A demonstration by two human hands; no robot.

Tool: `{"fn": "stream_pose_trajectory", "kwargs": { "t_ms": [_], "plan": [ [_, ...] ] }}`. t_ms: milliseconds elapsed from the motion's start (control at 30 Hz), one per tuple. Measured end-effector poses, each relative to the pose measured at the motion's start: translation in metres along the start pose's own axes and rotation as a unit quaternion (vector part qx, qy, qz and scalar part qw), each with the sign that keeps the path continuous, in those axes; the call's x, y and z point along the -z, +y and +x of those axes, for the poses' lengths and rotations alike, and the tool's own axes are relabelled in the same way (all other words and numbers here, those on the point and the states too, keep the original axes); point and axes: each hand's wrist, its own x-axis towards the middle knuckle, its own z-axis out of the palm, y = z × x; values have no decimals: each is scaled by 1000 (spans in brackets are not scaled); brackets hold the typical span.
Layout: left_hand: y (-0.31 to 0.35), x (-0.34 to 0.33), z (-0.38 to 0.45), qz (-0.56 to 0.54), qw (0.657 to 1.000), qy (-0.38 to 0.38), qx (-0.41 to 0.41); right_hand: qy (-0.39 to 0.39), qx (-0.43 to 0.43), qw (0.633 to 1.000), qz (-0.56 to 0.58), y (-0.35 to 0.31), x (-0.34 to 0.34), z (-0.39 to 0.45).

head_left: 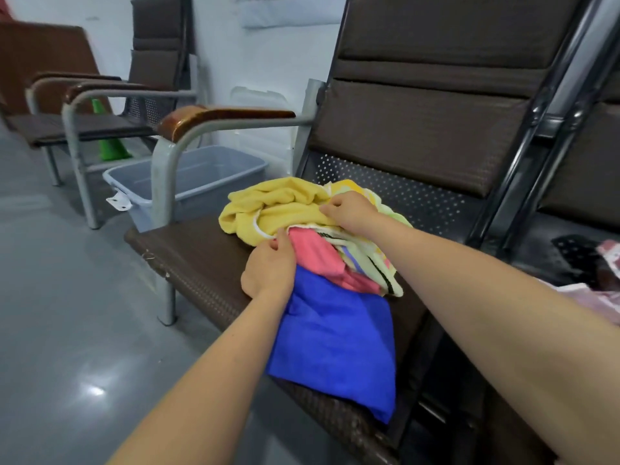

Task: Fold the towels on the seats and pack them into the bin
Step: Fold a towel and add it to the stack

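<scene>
On the brown seat (201, 260) lies a heap of towels; the left hand (268, 270) and the right hand (349, 209) each pinch the edge of the yellow towel (275, 206) above the pink towel (312, 253) and blue towel (339, 344), while the grey bin (208, 176) sits on the floor beside the armrest (218, 117)

Both arms are bare and stretched forward, reaching out and slightly down. The left arm comes up from the lower edge, forearm angled toward the right, wrist nearly straight. The left hand (268, 268) is turned back-up, its thumb and fingers curled and pinching a fold of yellow towel (275, 209) at the near edge. The right arm enters from the right side and runs long across — elbow out of sight. The right hand (347, 209) sits farther forward than the left, knuckles up, fingertips bunched and pinching the same cloth. The two hands are near each other — not touching.
</scene>
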Motion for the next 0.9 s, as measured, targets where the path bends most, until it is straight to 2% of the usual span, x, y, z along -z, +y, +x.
{"fn": "stream_pose_trajectory", "kwargs": {
  "t_ms": [67,133,200,267,300,367,433,500,567,667,767,900],
  "plan": [
    [7,5,1,-34,999,-23,11,43,-1,992,116,-13,16,-6],
    [13,10,3,-63,997,-39,31,80,-36,960,264,-33,38,-10],
    [28,18,3,-84,993,-45,66,82,-92,900,419,-53,68,-11],
    [56,29,3,-174,980,-46,85,72,-98,813,569,-74,111,-20],
    [80,37,-2,-266,957,-59,96,83,-84,771,626,-84,137,-27],
    [132,54,-15,-428,891,-119,93,109,-58,704,700,-102,189,-45],
    [187,72,-33,-515,831,-203,59,124,-27,670,731,-111,236,-68],
    [244,84,-64,-570,780,-255,31,153,6,677,720,-110,284,-106],
    [284,88,-91,-600,750,-278,-2,167,33,695,699,-97,317,-138],
    [326,72,-146,-581,752,-309,-31,207,56,734,644,-57,356,-202],
    [338,37,-212,-540,763,-355,-13,257,32,741,619,-9,377,-271],
    [328,-23,-300,-510,749,-421,45,334,-51,735,587,63,376,-354]
  ]
}}
